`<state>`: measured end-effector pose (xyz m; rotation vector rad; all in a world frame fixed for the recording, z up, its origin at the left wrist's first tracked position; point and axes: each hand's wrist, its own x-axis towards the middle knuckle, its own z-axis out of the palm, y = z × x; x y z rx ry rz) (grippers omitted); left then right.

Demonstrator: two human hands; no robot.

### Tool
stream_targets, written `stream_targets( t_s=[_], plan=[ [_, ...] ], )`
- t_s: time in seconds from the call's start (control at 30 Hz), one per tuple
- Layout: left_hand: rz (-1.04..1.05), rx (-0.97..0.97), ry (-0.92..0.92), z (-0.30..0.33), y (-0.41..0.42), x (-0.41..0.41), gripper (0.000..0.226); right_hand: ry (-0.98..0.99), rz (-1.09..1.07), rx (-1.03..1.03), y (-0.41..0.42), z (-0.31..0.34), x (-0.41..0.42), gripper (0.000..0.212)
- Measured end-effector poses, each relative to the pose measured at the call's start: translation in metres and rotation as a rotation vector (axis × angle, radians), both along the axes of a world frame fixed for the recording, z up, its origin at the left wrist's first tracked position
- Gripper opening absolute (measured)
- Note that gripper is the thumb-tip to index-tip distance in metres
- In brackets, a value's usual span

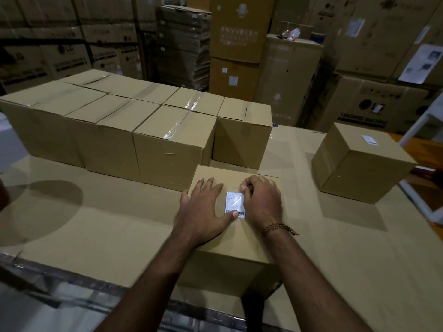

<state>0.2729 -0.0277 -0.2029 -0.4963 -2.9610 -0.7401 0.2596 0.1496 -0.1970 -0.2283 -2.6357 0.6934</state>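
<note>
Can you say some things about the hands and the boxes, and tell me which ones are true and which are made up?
1. The left hand and the right hand are both on top of the nearest box. True.
2. The label is on the side of that box. False: it lies on top, between the hands.
3. The left thumb touches the label's lower edge. True.
4. The lone box on the right has nothing on top. False: it has a small white label there.
5. The row of boxes behind is open. False: they are taped shut.
</note>
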Motion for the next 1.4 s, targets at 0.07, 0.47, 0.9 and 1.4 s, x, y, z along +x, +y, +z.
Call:
stream_targets(
  t_s=[0.07, 0.47, 0.9, 1.4],
  plan=[
    [0.001, 0.004, -0.004, 0.0, -0.0002, -0.0003, 0.089, 0.004, 0.003, -0.015, 0.0002, 0.0002, 0.0007, 0.016],
    [-0.036, 0.025, -0.035, 0.0029, -0.0034, 0.0009, 0.063, 0.001, 0.017, -0.043, 0.0014, -0.0003, -0.0007, 0.019],
    [-0.025, 0.073, -0.04, 0.0015, -0.0043, 0.0004, 0.064, 0.003, 0.062, -0.075, 0.0051, -0.0024, -0.0023, 0.018],
    [-0.044, 0.19, 0.008, 0.0006, -0.0051, 0.0022, 0.059, 0.054, 0.054, -0.199, 0.0098, -0.0042, -0.0032, 0.019]
  ],
)
